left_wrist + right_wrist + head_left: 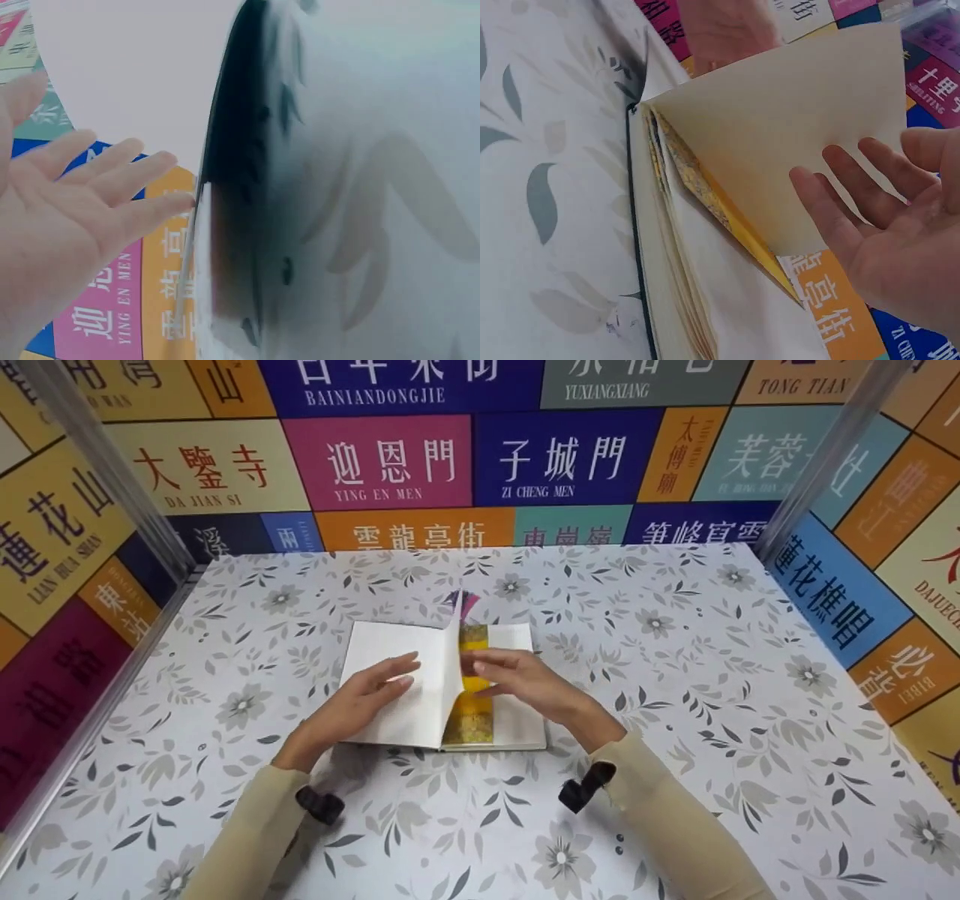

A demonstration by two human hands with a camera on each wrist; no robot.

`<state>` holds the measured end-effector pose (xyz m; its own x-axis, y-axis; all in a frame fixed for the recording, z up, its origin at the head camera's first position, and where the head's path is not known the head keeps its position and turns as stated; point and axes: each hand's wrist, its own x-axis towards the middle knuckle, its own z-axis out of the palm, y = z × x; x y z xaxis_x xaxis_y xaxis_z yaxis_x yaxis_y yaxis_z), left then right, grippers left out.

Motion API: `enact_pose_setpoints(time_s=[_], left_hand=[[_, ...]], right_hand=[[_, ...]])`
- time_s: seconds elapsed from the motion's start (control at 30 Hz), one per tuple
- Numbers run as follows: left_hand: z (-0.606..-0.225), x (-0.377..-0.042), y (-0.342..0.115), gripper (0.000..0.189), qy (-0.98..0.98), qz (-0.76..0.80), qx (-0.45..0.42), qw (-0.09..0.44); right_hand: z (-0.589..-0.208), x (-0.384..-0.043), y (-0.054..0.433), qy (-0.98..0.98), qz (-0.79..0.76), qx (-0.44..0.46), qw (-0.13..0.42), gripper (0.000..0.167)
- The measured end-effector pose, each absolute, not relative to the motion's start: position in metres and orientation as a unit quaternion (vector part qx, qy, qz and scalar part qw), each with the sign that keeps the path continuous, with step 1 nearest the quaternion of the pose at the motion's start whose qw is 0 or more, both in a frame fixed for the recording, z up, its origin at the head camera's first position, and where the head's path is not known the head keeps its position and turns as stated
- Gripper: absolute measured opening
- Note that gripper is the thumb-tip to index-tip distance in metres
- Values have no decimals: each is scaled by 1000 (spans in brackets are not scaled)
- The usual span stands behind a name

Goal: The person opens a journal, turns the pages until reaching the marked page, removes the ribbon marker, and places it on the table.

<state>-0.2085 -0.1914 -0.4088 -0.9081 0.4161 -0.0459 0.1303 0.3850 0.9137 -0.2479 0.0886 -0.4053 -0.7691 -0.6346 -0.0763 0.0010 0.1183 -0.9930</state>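
Observation:
An open book [517, 727] with blank white pages lies on the table, one page [810, 97] standing upright near its middle. Against the right-hand pages lies a yellow patterned bookmark [474, 720], and a purple-pink tassel [469, 604] shows past the book's top edge. My right hand [532, 682] is over the bookmark, its loosely bent fingertips right at the raised page. Over the left page hovers my left hand [360, 705], fingers extended and nothing in them. In the left wrist view that hand [82, 202] appears palm-side, beside the book's edge.
A white tabletop [277, 660] with a grey floral print spreads around the book. Behind it stands a wall of coloured sign panels [379, 461], with similar panels at both sides. Black wrist bands [587, 787] sit at both sleeve cuffs.

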Motion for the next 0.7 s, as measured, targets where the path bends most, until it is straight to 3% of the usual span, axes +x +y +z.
enact_pose_setpoints(time_s=[0.17,0.3,0.43,0.7], left_hand=[[-393,-203,-201,56,779,600,150,105],[-376,-198,-208,53,770,614,165,49],[-361,-195,-214,51,792,584,175,13],[-359,-203,-222,50,891,427,145,56]], right_hand=[[-412,-237,71,781,-499,-308,212,42],[-414,-229,63,832,-369,-371,183,45],[-411,-224,61,863,-261,-383,203,48],[-410,-221,58,886,-164,-357,248,51]])
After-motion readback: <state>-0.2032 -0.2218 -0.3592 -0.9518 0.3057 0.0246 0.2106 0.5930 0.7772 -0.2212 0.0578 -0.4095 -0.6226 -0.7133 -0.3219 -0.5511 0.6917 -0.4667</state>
